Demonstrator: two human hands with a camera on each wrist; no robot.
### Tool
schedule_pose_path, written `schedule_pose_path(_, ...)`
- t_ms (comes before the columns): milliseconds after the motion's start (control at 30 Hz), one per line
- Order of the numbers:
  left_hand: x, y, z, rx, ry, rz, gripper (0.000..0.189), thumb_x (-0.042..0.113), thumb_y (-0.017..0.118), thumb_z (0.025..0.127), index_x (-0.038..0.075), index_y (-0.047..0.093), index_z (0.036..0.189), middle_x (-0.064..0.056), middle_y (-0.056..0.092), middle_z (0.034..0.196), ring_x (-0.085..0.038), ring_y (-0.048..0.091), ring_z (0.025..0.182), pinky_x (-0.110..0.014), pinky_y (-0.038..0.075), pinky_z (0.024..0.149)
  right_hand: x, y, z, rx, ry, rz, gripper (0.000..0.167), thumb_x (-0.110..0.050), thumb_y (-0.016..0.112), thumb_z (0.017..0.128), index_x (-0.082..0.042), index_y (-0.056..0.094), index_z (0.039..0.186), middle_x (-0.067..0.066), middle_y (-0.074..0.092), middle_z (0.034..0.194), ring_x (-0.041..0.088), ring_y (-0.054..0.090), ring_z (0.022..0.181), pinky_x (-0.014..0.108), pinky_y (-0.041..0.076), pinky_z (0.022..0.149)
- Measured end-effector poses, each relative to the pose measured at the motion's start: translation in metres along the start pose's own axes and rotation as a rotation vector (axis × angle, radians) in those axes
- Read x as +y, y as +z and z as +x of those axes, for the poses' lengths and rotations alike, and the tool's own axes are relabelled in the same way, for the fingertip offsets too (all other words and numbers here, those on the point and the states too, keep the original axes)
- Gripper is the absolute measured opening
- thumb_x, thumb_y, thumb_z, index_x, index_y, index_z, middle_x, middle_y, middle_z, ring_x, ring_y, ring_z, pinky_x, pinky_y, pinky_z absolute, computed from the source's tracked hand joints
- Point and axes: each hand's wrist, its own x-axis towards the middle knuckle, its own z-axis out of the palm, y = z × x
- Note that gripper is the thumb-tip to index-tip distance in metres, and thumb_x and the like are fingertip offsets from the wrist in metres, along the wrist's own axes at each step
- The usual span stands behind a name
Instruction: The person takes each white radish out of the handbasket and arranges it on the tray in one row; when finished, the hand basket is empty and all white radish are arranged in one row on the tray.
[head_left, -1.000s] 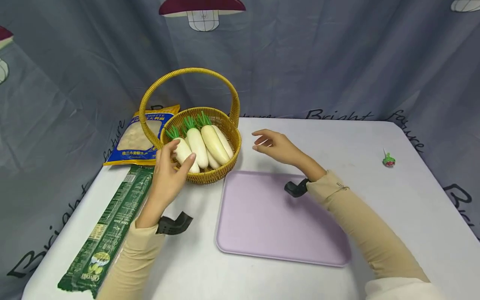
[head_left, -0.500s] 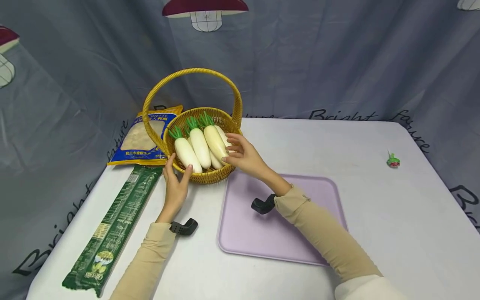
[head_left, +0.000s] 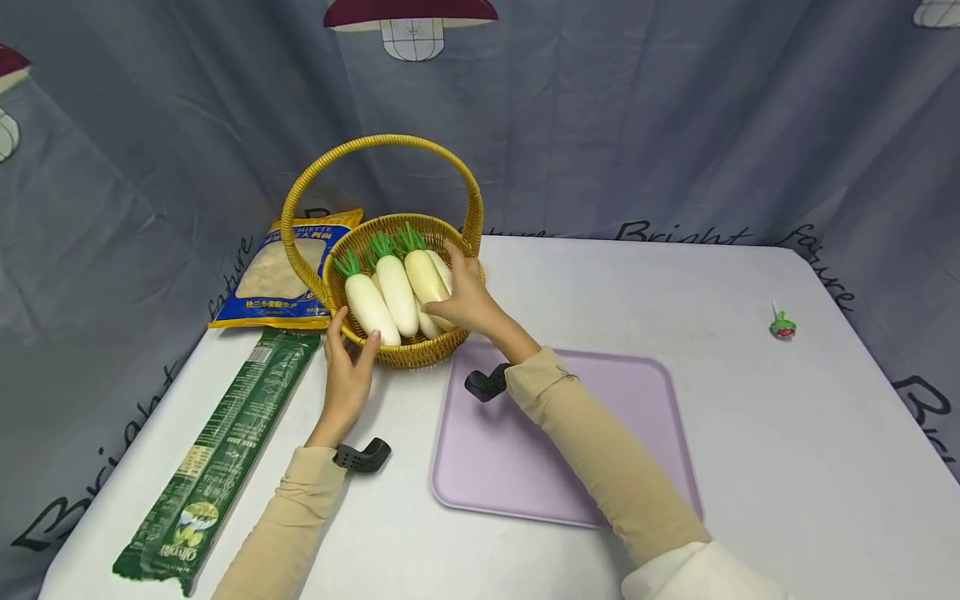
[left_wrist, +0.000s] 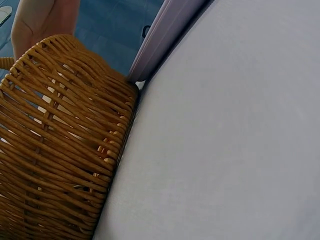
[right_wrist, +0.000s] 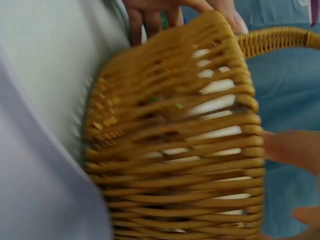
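Observation:
A golden wicker basket with a tall hoop handle stands at the table's left. Several white toy radishes with green tops lie in it. At the front left rim rests my left hand, its thumb and index finger spread apart against the basket. My right hand reaches over the right rim, thumb and fingers spread around a yellowish radish; contact with it is hard to see. In the right wrist view the left hand touches the outer wall, and some right-hand fingers extend past the rim.
A lilac tray lies right of the basket, under my right forearm. Left are a blue-and-yellow pasta bag and a long green packet. A small green-and-red item lies far right. A grey curtain hangs behind.
My right hand has moved left from beside the basket to over the radishes. My left hand has come to the basket's front left rim and stayed there.

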Motion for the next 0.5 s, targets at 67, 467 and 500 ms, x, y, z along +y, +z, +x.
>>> schedule_pose_path(67,-0.010,0.000,0.003,0.016,0.012,0.004,0.064,0.039,0.049,0.091,0.028,0.013,0.144,-0.013,0.008,0.148,-0.036,0.023,0.134,-0.045,0.026,0.110,-0.004,-0.002,0.002,-0.053,0.028,-0.072,0.103,-0.018,0.074,0.074,-0.015,0.001,0.146,0.025,0.018,0.140,0.033,0.049,0.110,0.040,0.048,0.089)
schedule_pose_path(467,-0.017,0.000,0.006,0.040,0.060,0.034,0.064,0.037,0.049,0.091,0.021,0.016,0.144,-0.010,0.014,0.149,-0.033,0.024,0.134,-0.047,0.027,0.109,-0.008,-0.003,0.008,-0.144,0.011,-0.261,0.099,-0.018,0.073,0.074,-0.013,0.004,0.146,0.023,0.035,0.138,0.033,0.038,0.125,0.042,0.044,0.093)
schedule_pose_path(500,-0.017,0.000,0.006,0.038,0.056,0.034,0.064,0.037,0.049,0.092,0.021,0.016,0.144,-0.009,0.014,0.149,-0.032,0.024,0.134,-0.046,0.027,0.109,-0.008,-0.002,0.008,-0.135,-0.001,-0.264,0.098,-0.017,0.073,0.074,-0.013,0.006,0.146,0.022,0.039,0.136,0.032,0.040,0.123,0.041,0.045,0.092)
